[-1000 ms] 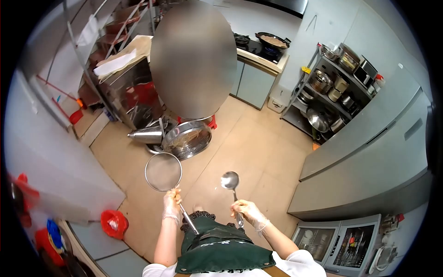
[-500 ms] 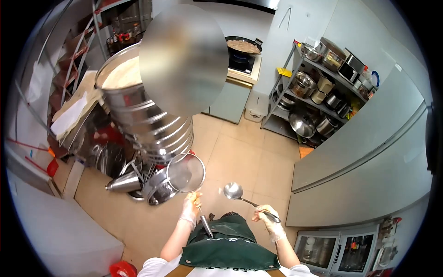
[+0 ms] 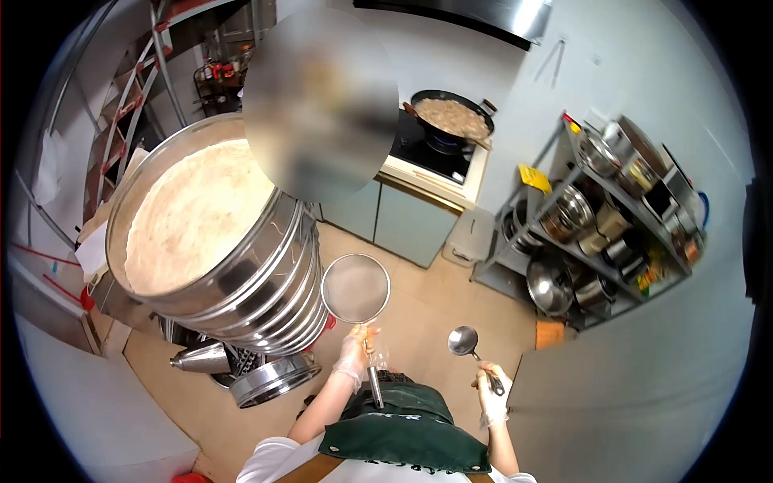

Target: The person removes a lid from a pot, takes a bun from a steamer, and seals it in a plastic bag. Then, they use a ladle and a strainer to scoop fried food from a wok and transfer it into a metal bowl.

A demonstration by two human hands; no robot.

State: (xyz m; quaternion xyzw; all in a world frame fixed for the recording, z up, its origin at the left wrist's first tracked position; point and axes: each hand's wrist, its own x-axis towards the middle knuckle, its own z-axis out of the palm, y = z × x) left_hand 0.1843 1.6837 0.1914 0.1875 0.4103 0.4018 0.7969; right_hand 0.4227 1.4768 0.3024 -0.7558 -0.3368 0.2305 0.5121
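My left hand (image 3: 358, 348), in a clear plastic glove, is closed round the handle of a round mesh strainer (image 3: 356, 288), whose hoop points forward. In my gloved right hand (image 3: 492, 390) is a metal ladle (image 3: 463, 340), gripped by its dark handle with the bowl forward and to the left. Nothing shows in the ladle's bowl. Left of the strainer rises a tall stack of steel steamer trays (image 3: 266, 274), with a pale, flat layer of food (image 3: 197, 217) in the top one. A black wok (image 3: 451, 121) full of pale brownish food sits on the stove ahead.
A blurred disc hides the upper middle. Metal shelves (image 3: 596, 217) with pots and pans stand at the right, beside a grey fridge (image 3: 596, 394). A loose steel ring (image 3: 274, 380) and a metal cone (image 3: 201, 358) lie on the floor by the stack. A lidded bin (image 3: 469, 239) adjoins the stove cabinet (image 3: 415, 217).
My view has moved forward, so the steamer stack, stove and shelves appear nearer. Both hands have shifted right in view, still holding the strainer and the ladle.
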